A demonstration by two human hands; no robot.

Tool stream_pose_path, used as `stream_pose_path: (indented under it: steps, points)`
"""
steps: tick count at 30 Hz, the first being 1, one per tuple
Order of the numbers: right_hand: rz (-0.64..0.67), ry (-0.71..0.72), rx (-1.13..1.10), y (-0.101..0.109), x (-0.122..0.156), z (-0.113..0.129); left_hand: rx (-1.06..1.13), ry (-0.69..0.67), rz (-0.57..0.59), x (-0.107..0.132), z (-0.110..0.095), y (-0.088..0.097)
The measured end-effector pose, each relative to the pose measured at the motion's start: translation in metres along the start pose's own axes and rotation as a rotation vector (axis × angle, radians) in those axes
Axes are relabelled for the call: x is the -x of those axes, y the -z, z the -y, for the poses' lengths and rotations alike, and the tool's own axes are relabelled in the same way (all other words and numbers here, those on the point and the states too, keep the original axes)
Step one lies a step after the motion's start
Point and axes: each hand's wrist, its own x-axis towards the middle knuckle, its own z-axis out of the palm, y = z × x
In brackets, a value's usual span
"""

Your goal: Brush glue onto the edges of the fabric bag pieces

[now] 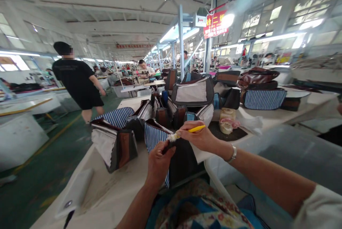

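My right hand is closed round a brush with a yellow handle. Its whitish bristle end points down-left at the edge pinched by my left hand. That edge belongs to an unfinished bag with a dark outside and blue-and-white striped lining, which stands at the table's front edge. Thumb and fingers of my left hand grip its top. Right of the bag, a jar with pale smears and a pinkish cloth round it stands on a dark mat.
Several part-sewn bags crowd the table beyond my hands. Another bag lies at left. A translucent plastic bin is on my right. Further left, a person in black is in the green-floored aisle.
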Motion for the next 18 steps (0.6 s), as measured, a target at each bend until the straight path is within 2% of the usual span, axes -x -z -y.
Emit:
stream_pose_path:
  steps: [2,5,8,11,13,15,18]
  points:
    - [0.049,0.018,0.091,0.006,-0.001,0.001,-0.004,-0.007,0.007,0.0,-0.001,0.0]
    - [-0.017,0.044,0.202,0.017,-0.003,0.006,-0.011,-0.022,0.004,0.0,-0.003,0.001]
    - [-0.029,0.027,0.164,0.022,-0.001,0.008,-0.035,-0.039,-0.011,0.001,-0.005,0.001]
    - [0.022,-0.033,0.128,0.022,0.001,0.001,-0.074,-0.062,-0.024,0.001,-0.005,0.002]
    - [-0.005,-0.072,0.137,0.025,-0.001,-0.004,-0.086,-0.075,-0.036,0.002,-0.005,0.002]
    - [-0.053,-0.111,0.116,0.031,-0.004,-0.004,-0.196,-0.176,-0.079,0.004,-0.005,0.002]
    - [-0.119,-0.165,-0.011,0.037,-0.014,0.009,-0.602,-0.496,-0.186,0.008,-0.005,0.0]
